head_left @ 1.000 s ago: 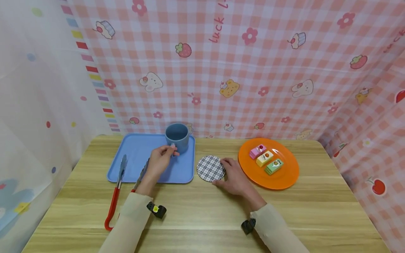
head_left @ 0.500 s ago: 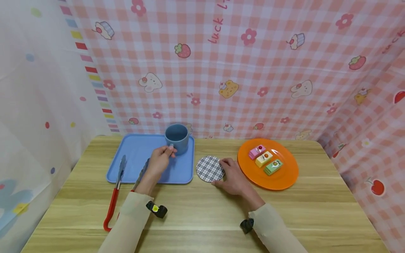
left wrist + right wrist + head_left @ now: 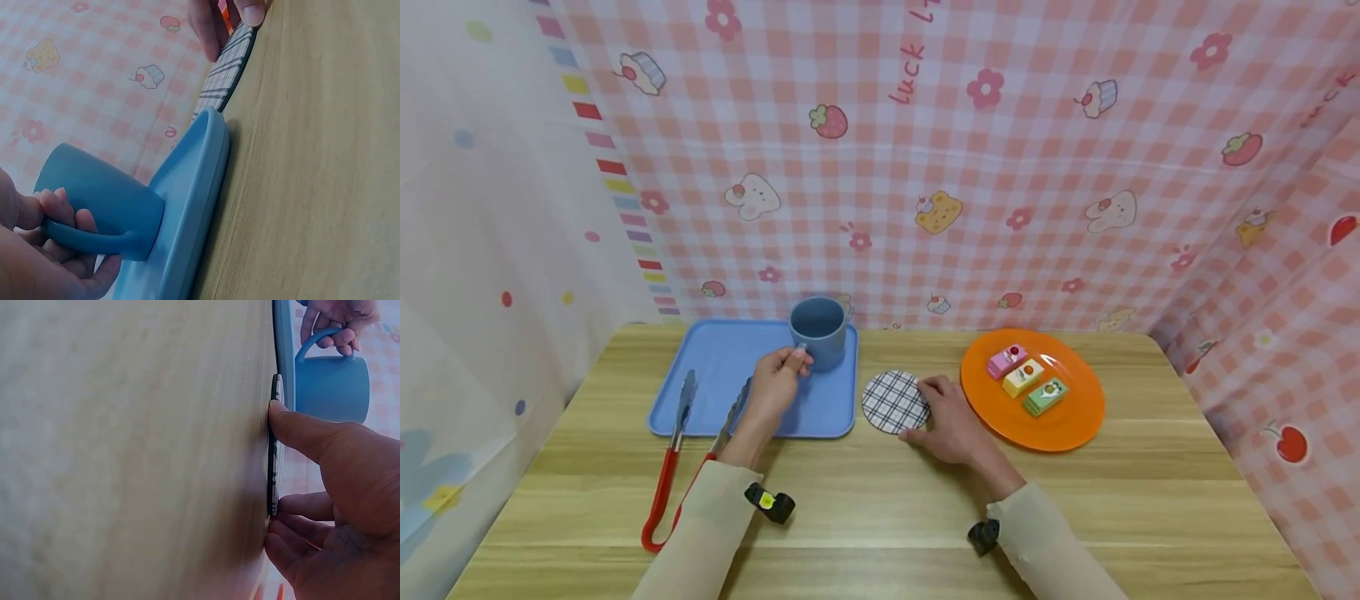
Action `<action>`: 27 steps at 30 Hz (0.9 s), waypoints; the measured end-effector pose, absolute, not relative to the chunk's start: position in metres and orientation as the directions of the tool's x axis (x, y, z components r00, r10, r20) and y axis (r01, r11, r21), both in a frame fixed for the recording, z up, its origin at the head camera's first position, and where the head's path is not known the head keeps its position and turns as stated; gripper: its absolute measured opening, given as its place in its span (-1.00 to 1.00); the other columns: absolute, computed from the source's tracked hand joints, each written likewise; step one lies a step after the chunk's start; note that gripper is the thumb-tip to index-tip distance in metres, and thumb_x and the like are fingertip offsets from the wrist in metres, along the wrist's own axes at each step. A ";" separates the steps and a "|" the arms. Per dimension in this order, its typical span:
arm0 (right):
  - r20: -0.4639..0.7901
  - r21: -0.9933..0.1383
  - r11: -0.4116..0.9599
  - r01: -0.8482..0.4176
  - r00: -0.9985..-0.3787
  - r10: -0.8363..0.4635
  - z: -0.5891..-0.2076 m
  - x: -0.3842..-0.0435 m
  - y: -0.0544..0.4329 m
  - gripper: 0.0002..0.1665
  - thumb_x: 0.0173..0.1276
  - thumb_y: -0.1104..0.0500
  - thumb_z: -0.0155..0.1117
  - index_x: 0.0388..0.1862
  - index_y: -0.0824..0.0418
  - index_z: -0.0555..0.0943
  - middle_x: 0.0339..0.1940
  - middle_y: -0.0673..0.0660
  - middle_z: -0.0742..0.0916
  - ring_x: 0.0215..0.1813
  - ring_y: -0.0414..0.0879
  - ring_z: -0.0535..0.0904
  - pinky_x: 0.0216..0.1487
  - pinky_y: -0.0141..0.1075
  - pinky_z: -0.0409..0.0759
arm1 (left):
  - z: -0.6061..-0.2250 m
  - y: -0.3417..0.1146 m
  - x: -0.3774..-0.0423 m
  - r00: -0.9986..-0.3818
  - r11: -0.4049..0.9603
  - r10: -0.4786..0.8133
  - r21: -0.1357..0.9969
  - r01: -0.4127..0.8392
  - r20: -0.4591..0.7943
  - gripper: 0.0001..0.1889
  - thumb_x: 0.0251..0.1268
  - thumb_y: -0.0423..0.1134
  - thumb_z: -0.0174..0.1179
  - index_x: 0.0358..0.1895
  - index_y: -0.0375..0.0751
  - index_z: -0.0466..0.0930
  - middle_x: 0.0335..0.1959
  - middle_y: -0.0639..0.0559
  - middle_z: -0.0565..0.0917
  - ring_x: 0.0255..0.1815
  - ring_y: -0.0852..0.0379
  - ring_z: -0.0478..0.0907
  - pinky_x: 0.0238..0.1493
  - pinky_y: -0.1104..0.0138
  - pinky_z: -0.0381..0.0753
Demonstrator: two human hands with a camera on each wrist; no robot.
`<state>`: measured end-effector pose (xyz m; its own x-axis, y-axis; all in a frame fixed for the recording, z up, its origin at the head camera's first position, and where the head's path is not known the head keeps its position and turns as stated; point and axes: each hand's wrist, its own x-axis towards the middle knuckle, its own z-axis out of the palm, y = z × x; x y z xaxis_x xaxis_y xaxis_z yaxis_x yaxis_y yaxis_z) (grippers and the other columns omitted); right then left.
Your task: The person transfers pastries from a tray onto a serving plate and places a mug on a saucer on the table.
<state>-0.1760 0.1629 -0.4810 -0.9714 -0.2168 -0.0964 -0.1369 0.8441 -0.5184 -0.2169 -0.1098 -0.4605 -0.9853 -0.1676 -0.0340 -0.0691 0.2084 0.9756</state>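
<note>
A blue-grey mug stands upright at the right end of the blue tray. My left hand grips its handle, fingers curled through the loop, as the left wrist view shows. On the wood just right of the tray lies a round coaster in a black-and-white check. My right hand holds that coaster by its edge, the thumb on the near side and the fingers on the right side. In the right wrist view the coaster appears edge-on, flat against the table.
Red-handled tongs lie partly on the tray's left side, one arm running under the left forearm. To the right, an orange plate bears a pink, a yellow and a green small box. A checked curtain hangs behind the table.
My left fingers have closed more fully round the mug's handle. The right hand stays at the coaster, and the whole head view has shifted slightly.
</note>
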 end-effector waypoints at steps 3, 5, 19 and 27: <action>-0.093 -0.514 0.846 -0.139 -0.972 -0.216 -0.480 -0.176 0.163 0.03 0.21 -0.11 0.57 0.54 0.27 0.35 0.50 0.21 0.41 0.41 0.11 0.34 0.49 -0.01 0.41 | -0.460 -0.110 -0.215 -0.986 0.209 -0.160 0.975 -0.071 -0.037 -0.68 0.64 -0.22 -0.02 -0.20 -0.37 0.64 -0.49 0.12 0.52 -0.19 -0.06 0.45 -0.15 0.35 0.31; -0.090 -0.513 0.847 -0.141 -0.972 -0.216 -0.480 -0.176 0.163 0.03 0.21 -0.10 0.57 0.54 0.28 0.35 0.49 0.21 0.41 0.40 0.11 0.34 0.49 -0.01 0.41 | -0.460 -0.109 -0.213 -0.987 0.206 -0.154 0.976 -0.071 -0.039 -0.67 0.65 -0.21 -0.03 -0.20 -0.37 0.64 -0.48 0.10 0.52 -0.16 -0.13 0.45 -0.16 0.34 0.30; -0.106 -0.515 0.848 -0.123 -0.973 -0.205 -0.478 -0.176 0.161 0.01 0.24 -0.09 0.55 0.55 0.27 0.34 0.50 0.20 0.40 0.40 0.09 0.34 0.49 -0.01 0.42 | -0.451 -0.104 -0.200 -0.992 0.174 -0.121 0.984 -0.042 -0.021 -0.69 0.64 -0.24 0.00 -0.22 -0.39 0.63 -0.50 0.14 0.50 -0.27 0.12 0.43 -0.16 0.34 0.32; -0.112 -0.516 0.848 -0.124 -0.971 -0.210 -0.478 -0.175 0.162 0.01 0.25 -0.09 0.54 0.56 0.27 0.33 0.50 0.20 0.40 0.40 0.10 0.33 0.48 0.00 0.42 | -0.443 -0.104 -0.188 -0.995 0.179 -0.097 0.983 -0.042 -0.025 -0.69 0.64 -0.24 -0.01 -0.22 -0.37 0.64 -0.48 0.13 0.51 -0.25 0.13 0.45 -0.07 0.28 0.34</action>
<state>-0.1745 0.1618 -0.4777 -0.9713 -0.2100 -0.1116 -0.1239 0.8476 -0.5159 -0.1882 -0.1035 -0.4433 -0.9949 -0.0973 -0.0249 -0.0421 0.1789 0.9830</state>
